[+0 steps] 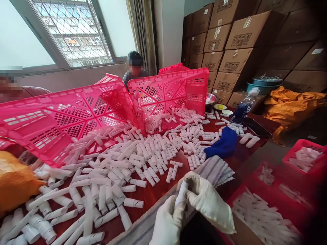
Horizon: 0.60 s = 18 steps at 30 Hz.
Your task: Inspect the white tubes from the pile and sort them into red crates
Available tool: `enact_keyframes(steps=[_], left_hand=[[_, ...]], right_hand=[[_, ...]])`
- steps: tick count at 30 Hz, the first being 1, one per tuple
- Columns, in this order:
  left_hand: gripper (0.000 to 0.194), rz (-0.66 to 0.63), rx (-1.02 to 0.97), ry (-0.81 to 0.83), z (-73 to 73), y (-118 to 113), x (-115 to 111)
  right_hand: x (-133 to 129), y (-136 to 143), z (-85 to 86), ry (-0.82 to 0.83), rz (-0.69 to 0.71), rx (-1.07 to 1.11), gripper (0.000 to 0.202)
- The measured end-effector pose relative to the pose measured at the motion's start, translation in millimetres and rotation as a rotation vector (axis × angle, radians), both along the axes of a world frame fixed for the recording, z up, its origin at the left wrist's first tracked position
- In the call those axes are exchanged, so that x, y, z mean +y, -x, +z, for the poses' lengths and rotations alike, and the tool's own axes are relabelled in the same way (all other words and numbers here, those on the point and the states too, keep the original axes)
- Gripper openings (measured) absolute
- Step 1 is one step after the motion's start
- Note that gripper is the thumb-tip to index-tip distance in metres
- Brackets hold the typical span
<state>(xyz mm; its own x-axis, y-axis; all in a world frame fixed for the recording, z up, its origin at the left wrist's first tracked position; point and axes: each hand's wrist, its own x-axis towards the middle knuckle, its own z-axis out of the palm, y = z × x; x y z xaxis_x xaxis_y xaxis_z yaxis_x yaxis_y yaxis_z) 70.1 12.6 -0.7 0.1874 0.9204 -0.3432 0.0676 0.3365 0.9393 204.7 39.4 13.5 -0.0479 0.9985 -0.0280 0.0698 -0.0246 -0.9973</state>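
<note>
Two hands, left [167, 219] and right [204, 199], are gripping one tube [181, 194]. Two baskets [171, 90] are standing tilted on one desk [176, 162].

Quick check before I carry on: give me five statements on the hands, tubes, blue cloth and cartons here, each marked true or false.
1. The left hand and right hand are both on one white tube. True.
2. The hands are bare. False: both wear whitish gloves.
3. Cartons are stacked beyond the table, on the right side of the view. True.
4. The blue cloth lies on top of the cartons. False: the blue cloth lies on the table, by the striped towel.
5. Every tube is inside a crate. False: many loose tubes lie on the table.
</note>
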Motion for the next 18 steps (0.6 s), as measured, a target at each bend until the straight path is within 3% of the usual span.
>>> enact_keyframes(steps=[2, 5, 9, 11, 14, 18], left_hand=[[0.033, 0.091, 0.222, -0.161, -1.9, -3, -2], [0.035, 0.095, 0.287, -0.177, -5.5, -3, -4], [0.045, -0.032, 0.203, -0.122, -9.7, -3, -4], [0.040, -0.199, 0.229, -0.191, -12.5, -8, -4], [0.033, -0.388, 0.450, -0.383, -16.8, -14, 3], [0.034, -0.166, 1.026, -0.463, -12.9, 6, 38]], right_hand=[[0, 4, -0.7, 0.037, -0.071, 0.003, 0.014], [-2, 3, 0.7, 0.073, -0.094, -0.035, 0.017], [-13, -7, 2.4, 0.087, 0.123, 0.023, 0.018], [-20, -21, -3.5, 0.104, 0.118, -0.002, 0.015], [-34, -60, -21.2, 0.144, -0.110, -0.323, 0.015], [-38, -111, -37.4, 0.147, -0.294, -0.937, 0.005]])
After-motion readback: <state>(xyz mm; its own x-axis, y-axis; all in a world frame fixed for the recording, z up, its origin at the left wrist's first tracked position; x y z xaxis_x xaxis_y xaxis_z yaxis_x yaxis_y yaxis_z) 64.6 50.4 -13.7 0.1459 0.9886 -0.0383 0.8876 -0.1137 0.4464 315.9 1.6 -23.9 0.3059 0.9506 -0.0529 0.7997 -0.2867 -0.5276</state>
